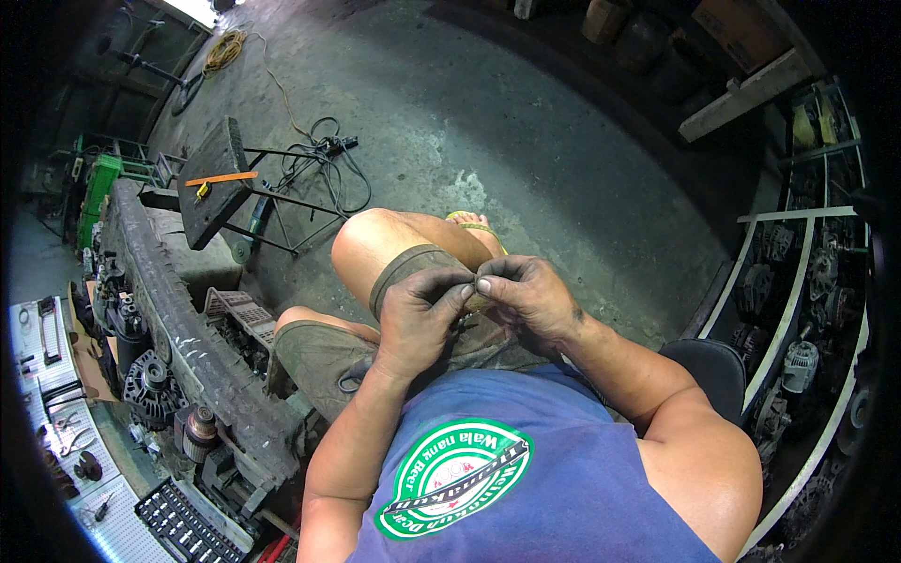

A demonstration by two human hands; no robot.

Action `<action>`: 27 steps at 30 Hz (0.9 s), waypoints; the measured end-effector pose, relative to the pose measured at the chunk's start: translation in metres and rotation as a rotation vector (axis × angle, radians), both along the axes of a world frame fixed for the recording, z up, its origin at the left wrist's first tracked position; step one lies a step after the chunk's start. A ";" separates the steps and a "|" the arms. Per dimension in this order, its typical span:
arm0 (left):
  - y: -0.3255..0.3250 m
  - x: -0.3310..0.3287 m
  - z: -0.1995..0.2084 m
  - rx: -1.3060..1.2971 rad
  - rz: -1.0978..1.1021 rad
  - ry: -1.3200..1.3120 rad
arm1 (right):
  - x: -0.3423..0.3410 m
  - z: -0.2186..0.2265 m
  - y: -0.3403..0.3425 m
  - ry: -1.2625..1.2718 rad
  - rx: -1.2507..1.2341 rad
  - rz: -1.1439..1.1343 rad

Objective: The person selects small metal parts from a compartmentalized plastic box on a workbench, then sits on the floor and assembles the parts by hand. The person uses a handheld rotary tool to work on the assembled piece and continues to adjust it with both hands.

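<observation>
Above my lap, my left hand (424, 308) and my right hand (528, 293) meet with thumbs and index fingers pinched together. Both sets of fingertips are dark with grime. Whatever sits between them is too small or too hidden to make out. My crossed legs, in olive-brown shorts (324, 361), lie just beneath the hands. To the left of my knee stands a stool with a dark square seat (214, 183). An orange strip (221, 178) and a small yellow item (203, 190) rest on that seat.
A grimy workbench (202, 352) runs along my left, bearing an alternator (150, 383) and other parts. Beside it lies an open socket set (188, 524). Black cables (324, 169) coil on the floor behind the stool. Shelves of alternators (800, 364) stand at right.
</observation>
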State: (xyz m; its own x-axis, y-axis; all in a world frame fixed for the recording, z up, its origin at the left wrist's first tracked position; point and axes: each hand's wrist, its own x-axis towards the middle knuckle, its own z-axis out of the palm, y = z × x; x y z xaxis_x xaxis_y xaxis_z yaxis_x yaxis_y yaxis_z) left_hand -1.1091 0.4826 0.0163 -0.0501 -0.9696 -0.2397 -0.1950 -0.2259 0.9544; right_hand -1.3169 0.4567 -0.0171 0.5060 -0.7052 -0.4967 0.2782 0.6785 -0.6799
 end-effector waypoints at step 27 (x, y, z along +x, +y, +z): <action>0.000 0.006 -0.005 -0.324 -0.175 -0.203 | -0.017 0.002 -0.010 -0.034 0.053 0.191</action>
State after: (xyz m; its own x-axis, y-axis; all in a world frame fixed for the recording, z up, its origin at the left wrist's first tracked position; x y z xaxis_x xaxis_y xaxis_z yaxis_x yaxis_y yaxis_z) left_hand -1.1034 0.4830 0.0108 -0.2034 -0.9776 0.0540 -0.3949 0.1324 0.9091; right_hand -1.3341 0.4462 -0.0149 0.6450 -0.5681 -0.5112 0.1633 0.7559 -0.6340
